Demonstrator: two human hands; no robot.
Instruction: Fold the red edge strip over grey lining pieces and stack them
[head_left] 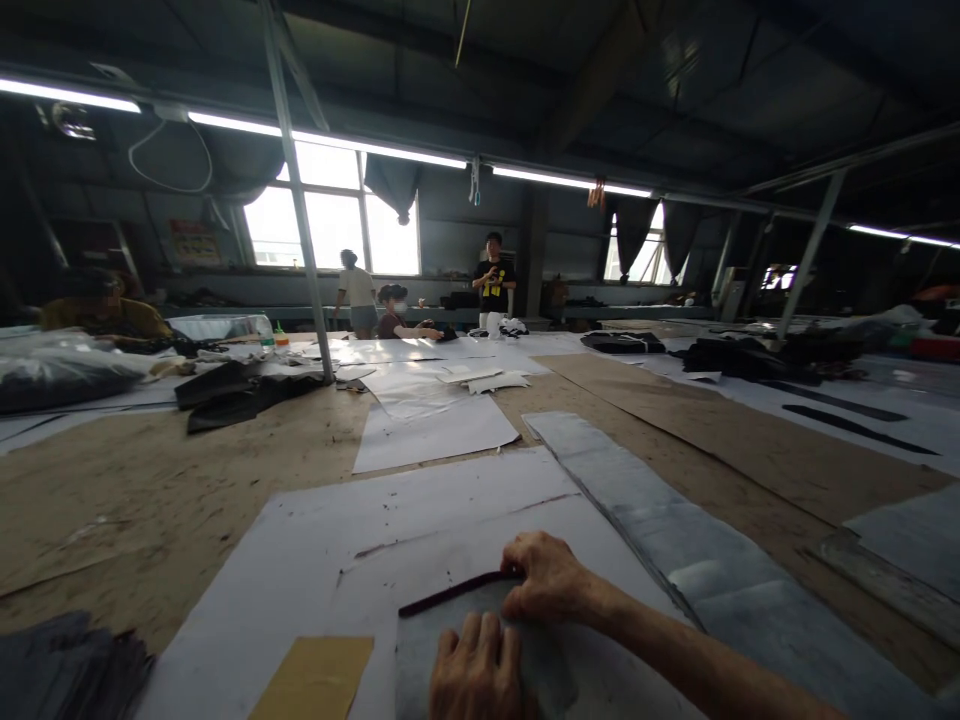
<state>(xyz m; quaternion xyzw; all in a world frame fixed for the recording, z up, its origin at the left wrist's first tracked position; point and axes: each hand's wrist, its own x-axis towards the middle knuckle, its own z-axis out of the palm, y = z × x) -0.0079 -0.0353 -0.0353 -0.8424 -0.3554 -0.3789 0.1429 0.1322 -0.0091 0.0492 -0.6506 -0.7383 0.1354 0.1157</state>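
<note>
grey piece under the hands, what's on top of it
A dark strip runs along its far edge to the right hand; the left hand rests on top. What both hands cover is hidden.

1. Right hand (553, 580): fingers bent, pointing leftward, thumb opposed just on their near side.
2. Right forearm (690, 650): bare, slanting away rightward behind those fingers.
3. Left hand (476, 670): back up, fingers forward, near the right thumb.

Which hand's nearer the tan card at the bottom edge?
Left. The left hand is just right of the tan card, not touching it; the right hand is farther right and farther forward, at the dark strip's right end.
</note>
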